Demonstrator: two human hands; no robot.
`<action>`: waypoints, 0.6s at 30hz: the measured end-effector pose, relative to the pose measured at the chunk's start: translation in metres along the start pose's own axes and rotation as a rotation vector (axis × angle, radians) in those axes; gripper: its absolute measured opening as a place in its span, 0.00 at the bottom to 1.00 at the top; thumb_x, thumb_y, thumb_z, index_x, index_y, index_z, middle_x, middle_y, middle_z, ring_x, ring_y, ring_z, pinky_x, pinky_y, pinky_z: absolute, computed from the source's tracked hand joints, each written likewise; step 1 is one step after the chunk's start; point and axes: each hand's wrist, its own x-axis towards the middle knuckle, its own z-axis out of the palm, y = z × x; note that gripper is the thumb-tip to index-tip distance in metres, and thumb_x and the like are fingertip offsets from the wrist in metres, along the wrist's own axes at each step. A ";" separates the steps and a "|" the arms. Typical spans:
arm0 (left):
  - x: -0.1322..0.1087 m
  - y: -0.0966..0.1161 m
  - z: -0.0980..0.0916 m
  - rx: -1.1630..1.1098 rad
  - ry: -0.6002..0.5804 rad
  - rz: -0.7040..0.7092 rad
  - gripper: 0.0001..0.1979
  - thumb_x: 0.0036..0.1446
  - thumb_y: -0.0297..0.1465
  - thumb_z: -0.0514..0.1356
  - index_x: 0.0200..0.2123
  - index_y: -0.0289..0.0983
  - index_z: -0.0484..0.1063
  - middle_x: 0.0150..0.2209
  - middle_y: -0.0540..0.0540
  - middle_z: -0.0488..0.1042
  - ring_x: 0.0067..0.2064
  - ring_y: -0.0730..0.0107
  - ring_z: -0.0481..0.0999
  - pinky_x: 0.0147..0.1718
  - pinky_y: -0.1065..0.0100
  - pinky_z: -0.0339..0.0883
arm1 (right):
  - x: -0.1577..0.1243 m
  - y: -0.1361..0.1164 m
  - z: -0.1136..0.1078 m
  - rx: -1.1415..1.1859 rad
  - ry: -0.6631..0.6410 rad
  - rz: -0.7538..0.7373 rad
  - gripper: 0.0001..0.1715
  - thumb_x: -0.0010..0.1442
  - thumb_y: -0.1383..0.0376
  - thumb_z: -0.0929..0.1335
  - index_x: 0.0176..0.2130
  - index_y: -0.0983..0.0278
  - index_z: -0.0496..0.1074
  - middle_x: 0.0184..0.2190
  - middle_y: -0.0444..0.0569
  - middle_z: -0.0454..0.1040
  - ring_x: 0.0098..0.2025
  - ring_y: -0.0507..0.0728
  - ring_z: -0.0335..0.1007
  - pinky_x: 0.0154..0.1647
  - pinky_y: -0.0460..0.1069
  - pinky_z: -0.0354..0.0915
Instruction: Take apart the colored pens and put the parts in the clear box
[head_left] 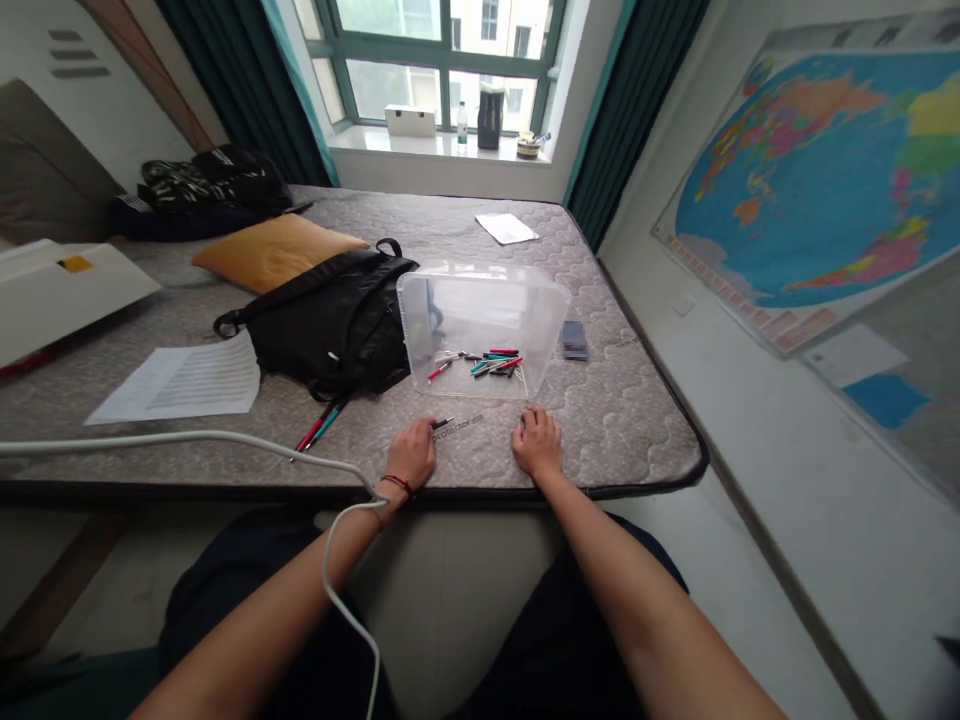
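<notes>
My left hand (411, 452) is closed around a dark pen (444, 423) with a silvery tip, which sticks out toward the right just above the mattress. Opposite it, my right hand (537, 440) rests with fingers curled down on the mattress; what they hold, if anything, is hidden. Between and beyond both hands, a clear plastic bin (480, 300) lies on its side with its opening toward me. Several red, teal, black and silver pens (496, 363) lie inside it. More pens (319, 428), red and teal, lie left of my left hand, partly beside the backpack.
A black backpack (337, 320) touches the bin's left side, with a yellow pillow (277, 250) behind. Printed paper (187, 380) lies farther left. A dark small stack (575, 340) sits right of the bin. A white cable (225, 437) crosses my left forearm. The mattress edge (480, 493) runs beneath my wrists.
</notes>
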 end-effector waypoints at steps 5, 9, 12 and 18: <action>-0.004 0.007 0.002 -0.034 0.061 -0.023 0.13 0.64 0.29 0.49 0.50 0.39 0.67 0.45 0.42 0.76 0.47 0.59 0.74 0.47 0.61 0.64 | 0.000 0.004 -0.002 0.099 0.050 0.021 0.12 0.61 0.64 0.63 0.43 0.64 0.70 0.50 0.57 0.69 0.50 0.62 0.62 0.49 0.54 0.56; -0.006 0.003 0.004 -0.070 0.059 0.016 0.11 0.65 0.33 0.50 0.47 0.39 0.69 0.43 0.43 0.76 0.44 0.61 0.75 0.45 0.62 0.64 | -0.004 -0.010 0.003 0.368 0.108 0.111 0.15 0.64 0.60 0.59 0.38 0.65 0.71 0.36 0.53 0.73 0.38 0.58 0.66 0.41 0.50 0.59; -0.006 0.001 0.006 -0.083 0.055 0.065 0.12 0.66 0.37 0.50 0.45 0.40 0.69 0.41 0.44 0.76 0.42 0.62 0.75 0.42 0.63 0.64 | -0.003 -0.041 0.016 0.577 -0.118 0.107 0.23 0.66 0.53 0.58 0.28 0.62 0.69 0.24 0.46 0.71 0.27 0.54 0.64 0.31 0.47 0.58; -0.006 -0.001 0.007 -0.043 0.067 0.107 0.15 0.69 0.38 0.46 0.47 0.41 0.69 0.39 0.44 0.75 0.41 0.63 0.75 0.40 0.65 0.63 | 0.025 -0.086 0.033 0.916 -0.768 0.193 0.31 0.64 0.44 0.58 0.20 0.61 0.63 0.11 0.41 0.62 0.12 0.49 0.55 0.16 0.45 0.50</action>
